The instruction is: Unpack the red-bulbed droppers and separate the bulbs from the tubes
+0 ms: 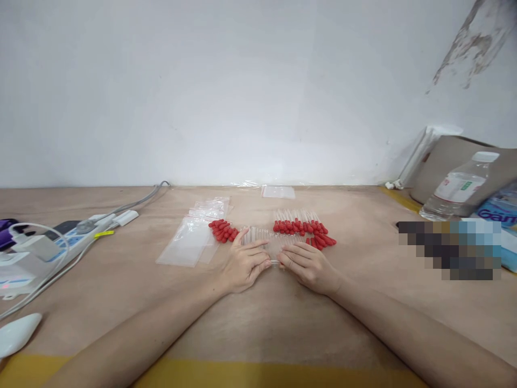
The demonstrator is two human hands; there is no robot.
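My left hand (pixel 247 265) and my right hand (pixel 309 266) meet low over the table, thumbs and fingers closed on the ends of a thin clear tube (pixel 274 262). Just beyond lies a row of similar clear tubes (pixel 262 236), partly covered by my fingers. Red rubber bulbs (pixel 223 230) are heaped left of the row. Behind it on the right are clear droppers (pixel 297 215) with pointed tips and red bulbs, laid side by side. More red bulbs (pixel 322 240) lie near my right hand; whether tubes are in them I cannot tell.
Clear zip bags (pixel 183 242) lie left of the bulbs, and another bag (pixel 278 192) by the wall. A power strip (pixel 76 237) with cables and a white mouse (pixel 18 334) are at left. A water bottle (pixel 456 188) and a grey box (pixel 428 167) stand at right.
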